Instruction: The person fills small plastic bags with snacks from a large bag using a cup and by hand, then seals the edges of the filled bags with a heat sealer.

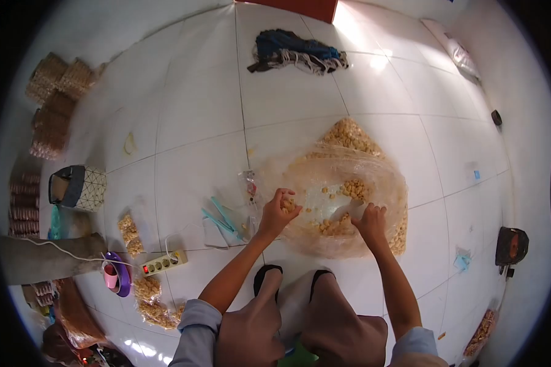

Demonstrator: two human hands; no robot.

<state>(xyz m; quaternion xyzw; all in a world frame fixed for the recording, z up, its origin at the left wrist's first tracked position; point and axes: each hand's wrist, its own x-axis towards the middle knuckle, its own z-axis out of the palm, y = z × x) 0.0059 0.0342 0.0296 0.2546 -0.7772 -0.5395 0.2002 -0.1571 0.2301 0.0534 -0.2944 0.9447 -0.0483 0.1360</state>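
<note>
Head view | your left hand (280, 212) cups a few snack pieces (289, 205) | your right hand (371, 221), its grip unclear, is nearer the loose snack pile (354, 189), just beyond it inside the spread plastic bag (303, 244).

Left hand (277, 214) curling around few tan pieces (289, 205), right hand (371, 221) hovering over big clear plastic bag (389, 177), more pieces lying loose between them. Teal tool (225, 219) lying open just left of bag. Power strip (164, 263) glowing red, filled packets (129, 235) lying near it. Farther out, dark-blue cloth (295, 46) lying crumpled on white tiles (196, 98), patterned bag (90, 188) sitting off left.
</note>
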